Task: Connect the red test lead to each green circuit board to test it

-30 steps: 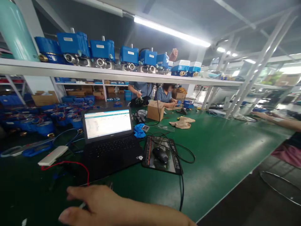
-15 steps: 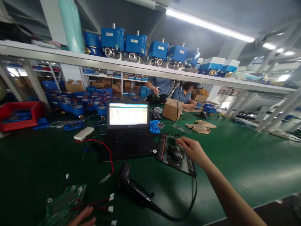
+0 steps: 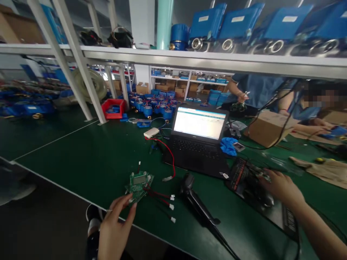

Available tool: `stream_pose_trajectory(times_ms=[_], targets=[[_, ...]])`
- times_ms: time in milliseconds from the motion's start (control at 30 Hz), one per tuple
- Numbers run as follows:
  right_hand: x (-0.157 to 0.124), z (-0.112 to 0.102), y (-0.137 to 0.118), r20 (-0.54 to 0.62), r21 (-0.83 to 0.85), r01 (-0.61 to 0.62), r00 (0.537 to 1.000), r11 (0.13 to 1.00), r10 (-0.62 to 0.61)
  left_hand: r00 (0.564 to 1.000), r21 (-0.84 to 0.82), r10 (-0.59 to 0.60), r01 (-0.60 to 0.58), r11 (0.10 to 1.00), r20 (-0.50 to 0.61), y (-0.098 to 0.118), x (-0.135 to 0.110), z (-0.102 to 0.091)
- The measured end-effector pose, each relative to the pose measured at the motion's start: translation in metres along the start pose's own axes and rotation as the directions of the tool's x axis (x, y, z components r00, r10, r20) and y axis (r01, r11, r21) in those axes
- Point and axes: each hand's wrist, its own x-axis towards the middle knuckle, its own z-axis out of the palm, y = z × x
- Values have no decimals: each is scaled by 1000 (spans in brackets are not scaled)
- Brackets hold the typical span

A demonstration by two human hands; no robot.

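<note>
My left hand (image 3: 116, 220) has its thumb and a finger on the near corner of a green circuit board (image 3: 138, 187) with a small display. Several dark red leads with white plugs (image 3: 171, 207) run from the board to the right. My right hand (image 3: 284, 189) is over the mouse pad (image 3: 273, 213), just beyond the black mouse (image 3: 262, 195). Its fingers are curled together around something small and greyish that I cannot make out. Between the hands lies a black handheld barcode scanner (image 3: 200, 207); its cable runs toward the near edge.
An open laptop (image 3: 193, 150) stands behind the scanner, with a red cable (image 3: 173, 159) at its left. Blue cloth (image 3: 229, 145), a cardboard box (image 3: 268, 128) and a red bin (image 3: 114, 109) are farther back. Blue meters (image 3: 207, 23) line the overhead shelf. Two co-workers sit opposite.
The view has swung left and down, so the bench things appear farther right. My left hand has come more fully into view at the circuit board. My right hand stays by the mouse.
</note>
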Motion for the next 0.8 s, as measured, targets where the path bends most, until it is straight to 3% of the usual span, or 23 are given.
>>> stream_pose_trajectory(times_ms=[133,233,333,400,500,633,700,800], targets=[[-13,1,-83,40,147,279,957,949,-287,996,172,67,-56,983,-59,1,19,2],[-29,-2,-168,62,326,536,809,778,-584,1000,304,-9,9,953,-3,4,43,7],[-36,8,-243,324,388,545,674,743,-664,983,323,-130,83,943,129,7,64,14],[-33,22,-275,396,418,514,639,749,-660,976,304,-137,80,949,171,10,70,18],[-25,45,-296,432,477,425,648,769,-627,985,289,-90,45,956,147,13,67,23],[-24,58,-291,403,651,222,709,726,-579,996,276,5,-29,961,90,10,57,27],[-30,58,-284,372,771,73,754,632,-541,992,292,120,-122,949,28,6,53,29],[-39,57,-277,337,909,-156,821,387,-461,960,308,277,-252,917,-39,3,49,32]])
